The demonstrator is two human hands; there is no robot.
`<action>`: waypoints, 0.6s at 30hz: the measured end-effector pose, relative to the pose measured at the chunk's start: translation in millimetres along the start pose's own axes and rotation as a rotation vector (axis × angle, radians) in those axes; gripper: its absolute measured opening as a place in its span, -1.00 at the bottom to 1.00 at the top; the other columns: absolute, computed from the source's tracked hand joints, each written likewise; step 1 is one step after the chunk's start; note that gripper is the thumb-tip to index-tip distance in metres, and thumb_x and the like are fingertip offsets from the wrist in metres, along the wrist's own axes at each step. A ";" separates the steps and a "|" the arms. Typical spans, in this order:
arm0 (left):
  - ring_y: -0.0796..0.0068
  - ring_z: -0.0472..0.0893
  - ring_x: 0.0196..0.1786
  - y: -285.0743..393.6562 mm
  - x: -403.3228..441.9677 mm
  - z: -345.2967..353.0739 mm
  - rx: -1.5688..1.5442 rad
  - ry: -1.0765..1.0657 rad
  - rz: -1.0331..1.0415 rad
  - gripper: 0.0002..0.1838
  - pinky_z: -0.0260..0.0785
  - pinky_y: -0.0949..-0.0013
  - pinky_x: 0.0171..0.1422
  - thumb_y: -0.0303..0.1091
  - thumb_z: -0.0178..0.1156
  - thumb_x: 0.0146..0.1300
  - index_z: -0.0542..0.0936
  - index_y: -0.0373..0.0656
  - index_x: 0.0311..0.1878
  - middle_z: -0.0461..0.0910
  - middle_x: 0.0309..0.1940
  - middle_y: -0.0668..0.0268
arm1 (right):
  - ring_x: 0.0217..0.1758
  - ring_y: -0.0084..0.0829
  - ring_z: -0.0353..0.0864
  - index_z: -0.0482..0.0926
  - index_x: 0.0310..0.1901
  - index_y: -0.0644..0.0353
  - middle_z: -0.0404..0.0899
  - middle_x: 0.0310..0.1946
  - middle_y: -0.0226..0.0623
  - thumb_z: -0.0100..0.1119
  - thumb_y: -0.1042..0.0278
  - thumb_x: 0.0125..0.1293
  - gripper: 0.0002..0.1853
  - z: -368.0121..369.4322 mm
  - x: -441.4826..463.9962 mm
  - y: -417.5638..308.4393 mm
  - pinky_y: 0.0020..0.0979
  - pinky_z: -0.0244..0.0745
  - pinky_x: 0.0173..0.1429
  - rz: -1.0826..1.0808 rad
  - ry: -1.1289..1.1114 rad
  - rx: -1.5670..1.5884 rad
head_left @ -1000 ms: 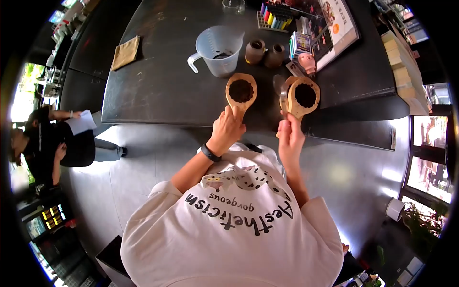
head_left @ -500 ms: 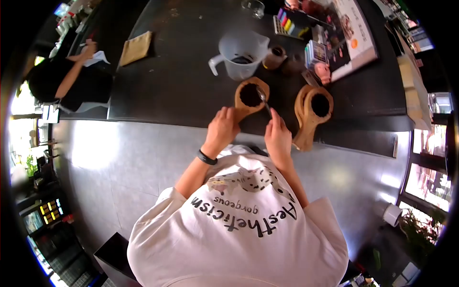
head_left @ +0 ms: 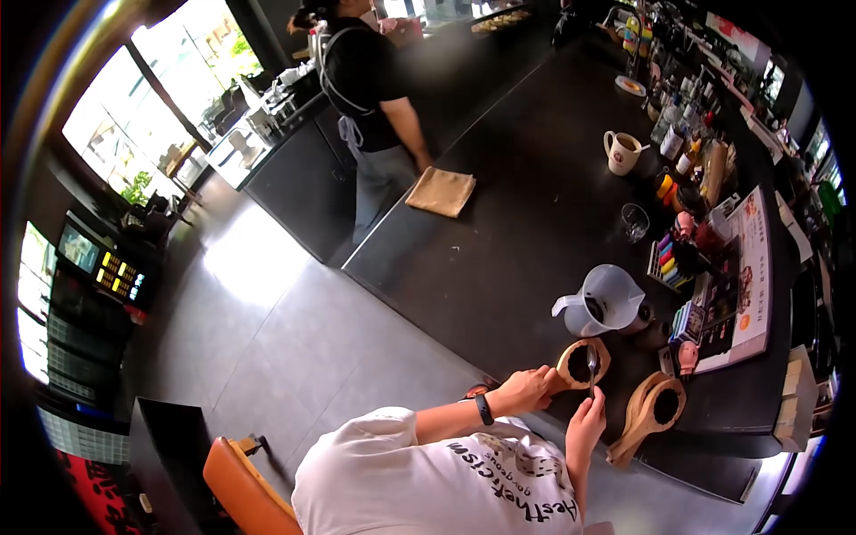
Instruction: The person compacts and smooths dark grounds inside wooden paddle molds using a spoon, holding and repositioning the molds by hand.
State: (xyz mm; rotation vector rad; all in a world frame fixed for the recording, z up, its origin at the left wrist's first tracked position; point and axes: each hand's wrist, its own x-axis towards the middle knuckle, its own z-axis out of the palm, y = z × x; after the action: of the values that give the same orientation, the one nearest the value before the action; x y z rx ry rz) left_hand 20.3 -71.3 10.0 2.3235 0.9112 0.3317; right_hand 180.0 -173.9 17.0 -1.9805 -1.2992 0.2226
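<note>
My left hand (head_left: pixel 528 390), with a black band at the wrist, is closed round the handle of a wooden cup (head_left: pixel 563 378) at the counter's near edge. Dark material fills the cup's round hollow. Between the fingers of my right hand (head_left: pixel 586 421) is a metal spoon (head_left: pixel 592 364), its bowl over the dark filling. To the right lie more handled wooden cups (head_left: pixel 644 430), stacked or overlapping, the top one also dark inside. Just beyond my hands stands a translucent plastic pitcher (head_left: pixel 610 292) with something dark at its bottom.
A folded tan cloth (head_left: pixel 441 192) lies on the dark counter (head_left: pixel 499 267) near another person (head_left: pixel 366 98) in black. A cream mug (head_left: pixel 621 153), a clear glass (head_left: pixel 634 222), coloured markers (head_left: pixel 664 259) and a printed board (head_left: pixel 749 276) stand farther right. An orange chair (head_left: pixel 241 490) is behind me.
My view has swung to the left, so the cups and hands appear lower right and the other person shows more fully. Both hands keep their holds on cup and spoon.
</note>
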 end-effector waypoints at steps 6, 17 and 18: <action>-0.07 0.66 -0.27 -3.1 5.3 -12.2 -0.024 -0.076 0.021 -0.41 0.54 0.03 -0.21 -0.07 0.41 0.09 0.38 -0.28 -0.03 0.58 -0.23 0.01 | -0.08 0.16 0.61 0.47 0.07 0.25 0.61 -0.09 0.11 0.00 0.49 0.42 -0.77 -1.9 -1.5 -9.1 -0.06 0.54 -0.07 0.047 0.041 0.037; 0.02 0.66 -0.40 -32.3 22.4 -20.4 -0.255 -0.187 0.173 -0.57 0.51 0.13 -0.29 -0.05 0.39 0.16 0.48 -0.24 -0.30 0.64 -0.47 0.09 | -0.33 -0.03 0.67 0.54 0.00 0.15 0.67 -0.25 -0.12 0.13 0.45 0.39 -0.82 -12.3 -6.9 -17.0 -0.18 0.57 -0.33 0.044 0.361 -0.190; 0.04 0.66 -0.40 -33.3 23.8 -23.0 -0.309 -0.205 0.165 -0.61 0.51 0.15 -0.29 -0.10 0.38 0.17 0.50 -0.24 -0.32 0.65 -0.48 0.12 | -0.32 -0.07 0.68 0.55 0.04 0.14 0.67 -0.23 -0.15 0.14 0.47 0.37 -0.77 -10.8 -7.5 -16.0 -0.20 0.59 -0.31 0.001 0.384 -0.218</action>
State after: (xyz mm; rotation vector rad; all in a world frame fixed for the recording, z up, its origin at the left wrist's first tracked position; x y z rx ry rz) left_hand 10.2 -25.5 7.4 2.1029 0.5288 0.2737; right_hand 170.5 -182.1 33.4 -2.0747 -1.1072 -0.2997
